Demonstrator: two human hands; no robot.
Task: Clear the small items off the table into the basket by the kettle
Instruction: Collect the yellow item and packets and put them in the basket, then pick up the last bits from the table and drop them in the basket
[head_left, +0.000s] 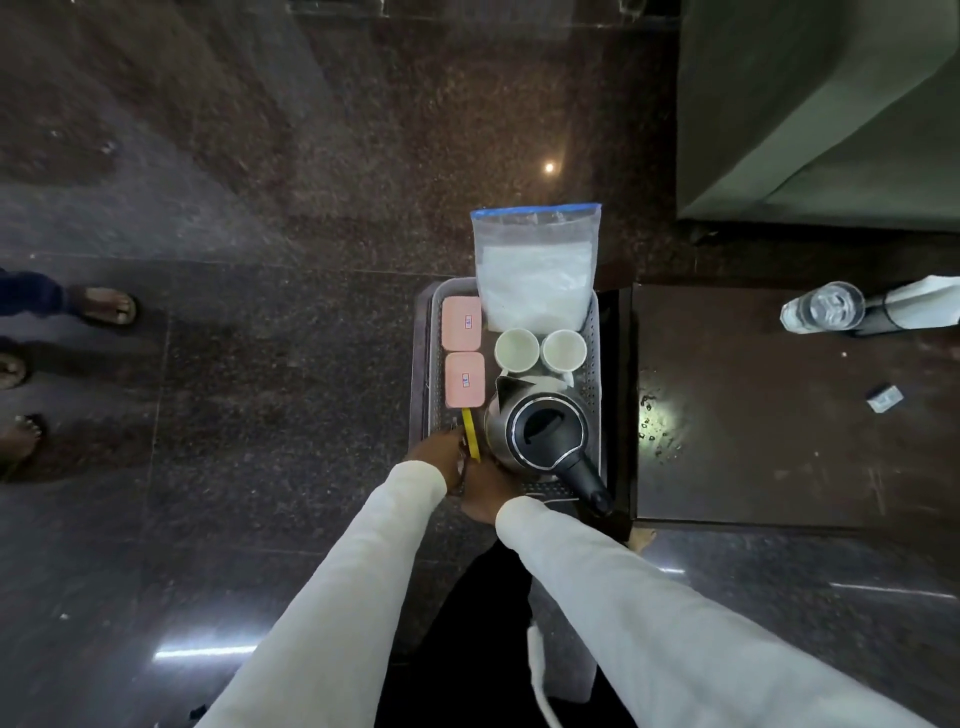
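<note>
I see a grey perforated basket on the dark floor, just left of a low dark table. Inside it: steel kettle w/ black lid and handle at the near right, two white cups beyond it, two pink boxes along the left wall, and a clear zip bag of white stuff standing at the far end. A thin yellow item sits btwn the nearer pink box and the kettle, at the near-left corner. Both hands meet at that corner: left hand and right hand are touching each other, fingers bunched around the yellow item's near end; can't tell which one actually pinches it, or how curled they are. On the table, well apart from the hands: a clear bottle lying down, a small packet.
</note>
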